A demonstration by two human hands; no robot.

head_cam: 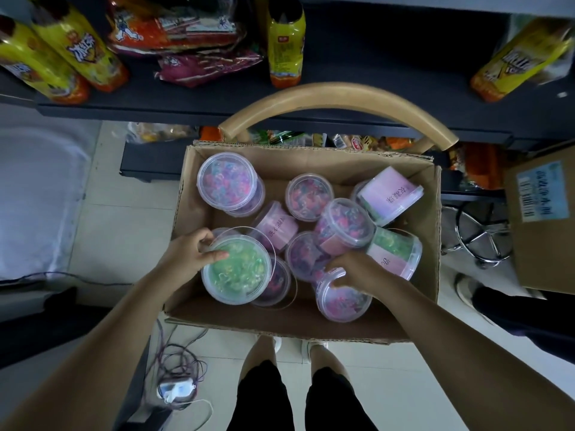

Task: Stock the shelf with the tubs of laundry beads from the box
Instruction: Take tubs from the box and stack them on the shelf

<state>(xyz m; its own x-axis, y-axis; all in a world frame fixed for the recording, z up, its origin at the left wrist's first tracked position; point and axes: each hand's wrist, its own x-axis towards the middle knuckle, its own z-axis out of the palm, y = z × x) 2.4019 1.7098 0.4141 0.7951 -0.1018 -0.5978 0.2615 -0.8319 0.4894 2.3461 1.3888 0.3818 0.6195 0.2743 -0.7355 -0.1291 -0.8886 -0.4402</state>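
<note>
Left hand [186, 251] pinches the rim of the upright green tub [239, 272], at 7 o'clock in the box [311, 160]; right hand [357, 270] covers the pink tub [342, 303] at 5 o'clock, grip unclear; shelf [373, 63] lies beyond at 12 o'clock.

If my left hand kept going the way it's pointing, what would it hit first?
Beyond the green tub it grips, the left hand would probably meet the pink-labelled tub on its side; depth unclear.

Dark upper shelf [389, 88]: yellow drink bottles [285, 42] standing, snack packets [174, 29] lying flat. Lower shelf [149, 161]: more packets [280, 138], crowded. Pale tiled floor [124, 219]: tangled cables [183, 359], white power strip [177, 391]. Open cardboard box [311, 323]: support hidden.
</note>
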